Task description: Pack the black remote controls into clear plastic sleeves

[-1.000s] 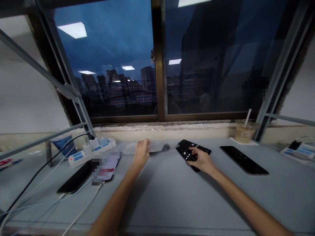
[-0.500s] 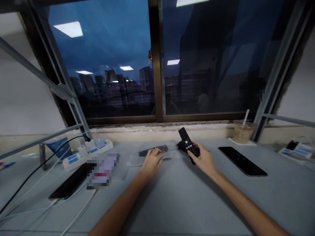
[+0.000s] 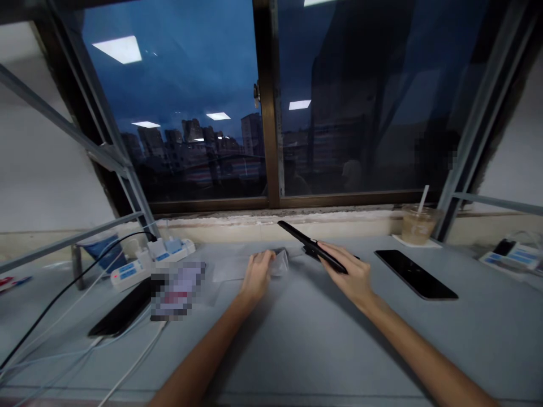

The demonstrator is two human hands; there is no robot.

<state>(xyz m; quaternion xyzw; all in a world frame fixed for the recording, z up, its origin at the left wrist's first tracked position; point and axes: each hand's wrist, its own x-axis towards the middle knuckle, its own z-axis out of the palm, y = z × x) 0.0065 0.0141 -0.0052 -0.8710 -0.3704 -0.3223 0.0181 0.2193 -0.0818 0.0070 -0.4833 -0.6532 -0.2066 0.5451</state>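
My right hand [image 3: 350,272] is closed around a black remote control [image 3: 306,242], tilted with its narrow side toward me and its far end raised to the left. Behind it, close to the table, is another dark object [image 3: 311,254], mostly covered. My left hand [image 3: 258,274] is closed, fingers bent down on a clear plastic bag [image 3: 280,263] lying on the table. A dark remote [image 3: 279,250] shows only in part behind those fingers, seemingly inside the bag.
To the right lies a black phone [image 3: 416,274], with an iced drink cup [image 3: 418,225] behind it. On the left are a dark phone [image 3: 123,311], a blurred-out phone [image 3: 180,291], a power strip [image 3: 131,274] and several cables. A window spans the back of the grey table [image 3: 305,350].
The remote in my right hand has turned from showing its buttons to edge-on, its tip swinging left. My left hand has drawn slightly left, and the bagged remote has shifted, now mostly hidden.
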